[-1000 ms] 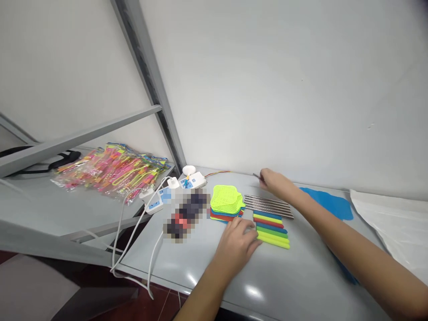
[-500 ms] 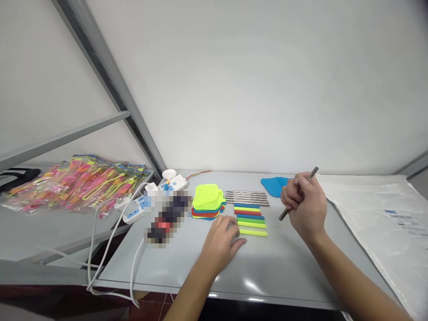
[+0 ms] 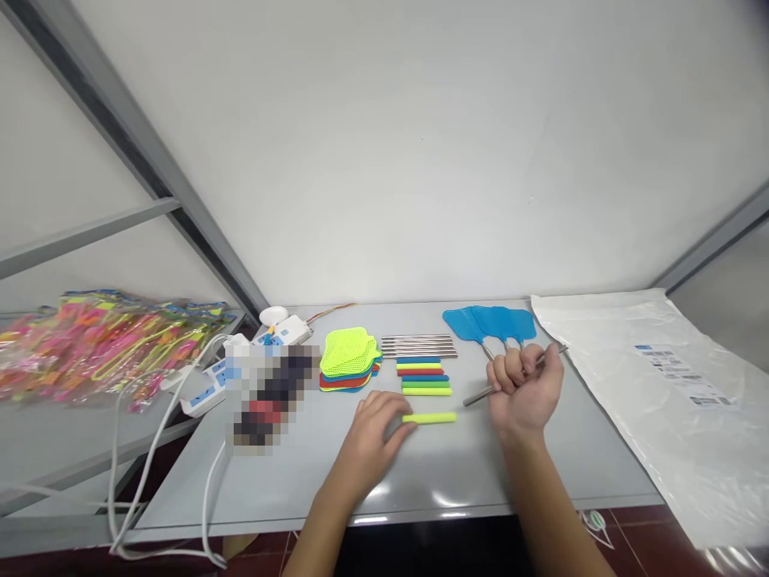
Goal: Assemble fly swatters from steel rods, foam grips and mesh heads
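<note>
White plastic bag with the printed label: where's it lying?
In the head view, the white plastic bag lies at the table's right end, beside the blue swatter heads.

Right hand (image 3: 525, 389) around a metal rod (image 3: 481, 396) (tilted).

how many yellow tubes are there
3. One yellow tube is between the left hand's thumb and fingers. Two lie in the coloured row: the nearest, and one between a blue tube and the red tube.
</note>
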A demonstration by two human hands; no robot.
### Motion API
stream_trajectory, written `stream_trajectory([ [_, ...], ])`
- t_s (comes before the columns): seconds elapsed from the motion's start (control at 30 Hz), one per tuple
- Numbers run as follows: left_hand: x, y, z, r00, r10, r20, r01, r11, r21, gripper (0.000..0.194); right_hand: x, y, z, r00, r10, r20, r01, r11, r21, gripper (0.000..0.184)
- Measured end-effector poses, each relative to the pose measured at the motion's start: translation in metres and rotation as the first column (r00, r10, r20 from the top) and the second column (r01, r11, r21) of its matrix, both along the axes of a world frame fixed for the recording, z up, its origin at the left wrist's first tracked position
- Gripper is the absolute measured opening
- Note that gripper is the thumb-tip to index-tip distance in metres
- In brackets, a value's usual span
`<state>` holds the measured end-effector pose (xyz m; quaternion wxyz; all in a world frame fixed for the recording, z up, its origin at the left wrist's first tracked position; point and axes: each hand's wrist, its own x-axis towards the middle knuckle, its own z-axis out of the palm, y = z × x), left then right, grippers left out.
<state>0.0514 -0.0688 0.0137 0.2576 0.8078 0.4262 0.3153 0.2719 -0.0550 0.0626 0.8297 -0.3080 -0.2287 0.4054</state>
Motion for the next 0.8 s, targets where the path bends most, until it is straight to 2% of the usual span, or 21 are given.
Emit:
stream_trajectory([
  [0.13,0.011,0.003,0.004,0.937,0.126,0.327,-0.119,0.992,-0.043,0.01,-0.003,-0.004,0.001,0.996,-0.079,0.045,0.077,0.996,0.039,0.045],
  [0.2,0.022,0.002,0.004,0.899,0.166,0.405,-0.156,0.986,-0.058,0.009,-0.005,-0.005,0.001,0.993,-0.104,0.054,0.101,0.994,0.045,0.044],
  [0.27,0.034,-0.001,0.003,0.9,0.161,0.405,-0.142,0.987,-0.078,0.009,-0.008,-0.007,0.0,0.992,-0.118,0.053,0.116,0.992,0.043,0.043],
  [0.37,0.048,-0.007,0.001,0.943,0.093,0.32,-0.055,0.99,-0.126,0.006,-0.012,-0.012,-0.001,0.992,-0.123,0.03,0.121,0.992,0.046,0.044],
  [0.5,0.05,-0.012,-0.003,0.965,0.034,0.26,0.003,0.99,-0.141,0.008,-0.025,-0.02,0.005,0.995,-0.093,0.023,0.092,0.994,0.062,0.045],
  [0.67,0.046,-0.012,-0.009,0.961,0.018,0.276,0.0,0.998,-0.065,0.014,-0.048,-0.027,0.028,0.993,0.016,0.114,-0.035,0.985,0.171,0.046],
  [0.8,0.046,-0.011,-0.01,0.937,0.083,0.339,-0.039,0.99,-0.134,0.018,-0.063,-0.023,0.036,0.976,0.1,0.194,-0.144,0.964,0.225,0.045],
])
